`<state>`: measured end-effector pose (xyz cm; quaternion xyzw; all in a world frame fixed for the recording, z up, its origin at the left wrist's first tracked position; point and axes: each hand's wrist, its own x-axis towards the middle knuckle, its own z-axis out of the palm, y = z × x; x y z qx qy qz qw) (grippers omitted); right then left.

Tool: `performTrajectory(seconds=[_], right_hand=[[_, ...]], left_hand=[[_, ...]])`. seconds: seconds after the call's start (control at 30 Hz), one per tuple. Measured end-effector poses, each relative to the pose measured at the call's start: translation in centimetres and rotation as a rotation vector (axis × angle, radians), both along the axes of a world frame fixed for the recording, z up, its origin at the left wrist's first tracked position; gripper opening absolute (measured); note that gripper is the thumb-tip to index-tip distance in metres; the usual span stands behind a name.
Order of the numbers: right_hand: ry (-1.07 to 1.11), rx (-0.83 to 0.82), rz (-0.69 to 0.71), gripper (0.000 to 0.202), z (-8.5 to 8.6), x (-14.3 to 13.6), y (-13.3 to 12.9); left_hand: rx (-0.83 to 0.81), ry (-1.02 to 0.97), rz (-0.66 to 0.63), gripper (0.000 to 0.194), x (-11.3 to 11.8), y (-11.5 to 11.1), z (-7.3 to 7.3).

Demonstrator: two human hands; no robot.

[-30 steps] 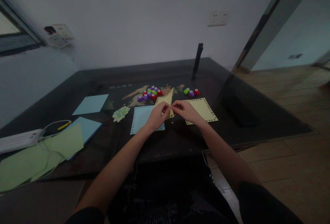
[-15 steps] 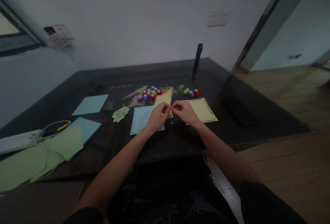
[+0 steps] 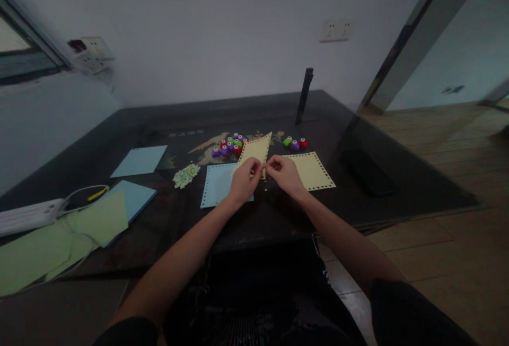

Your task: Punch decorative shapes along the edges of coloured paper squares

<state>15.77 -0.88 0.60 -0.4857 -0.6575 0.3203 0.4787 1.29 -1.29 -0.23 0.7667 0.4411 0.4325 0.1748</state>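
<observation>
My left hand (image 3: 245, 179) is closed on a pale yellow sheet of paper (image 3: 256, 149) with punched holes along its edges, holding it tilted up off the table. My right hand (image 3: 284, 172) is in a pinch at that sheet's right edge, close to the left fingertips; what lies between its fingers is too small to make out. Under the left hand lies a light blue sheet with edge holes (image 3: 217, 184). Another hole-edged yellow sheet (image 3: 314, 171) lies flat by the right hand. A tiny paper bit (image 3: 266, 190) sits on the table below the fingers.
A pile of paper bits (image 3: 186, 175) lies to the left. Behind the hands are several small coloured hole punches (image 3: 234, 144), with three more (image 3: 295, 144) to the right. Blue paper (image 3: 141, 161), green paper (image 3: 35, 248), a power strip (image 3: 32, 217) and a black phone-like object (image 3: 368, 172) surround them.
The held yellow sheet has shifted and tilted slightly to the right. Both hands stay close together, with the right fingers moved a little to the right.
</observation>
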Motion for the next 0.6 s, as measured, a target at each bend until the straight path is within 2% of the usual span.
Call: performTrajectory(seconds=[0.23, 0.4, 0.6], right_hand=[[0.048, -0.043, 0.032, 0.007, 0.2, 0.2, 0.1], [0.119, -0.076, 0.032, 0.011, 0.5, 0.7, 0.3], [0.153, -0.102, 0.031, 0.017, 0.6, 1.2, 0.7]], left_hand=[[-0.086, -0.142, -0.029, 0.008, -0.2, 0.4, -0.2], [-0.149, -0.248, -0.002, 0.006, -0.5, 0.8, 0.3], [-0.197, -0.271, 0.006, 0.007, -0.7, 0.9, 0.5]])
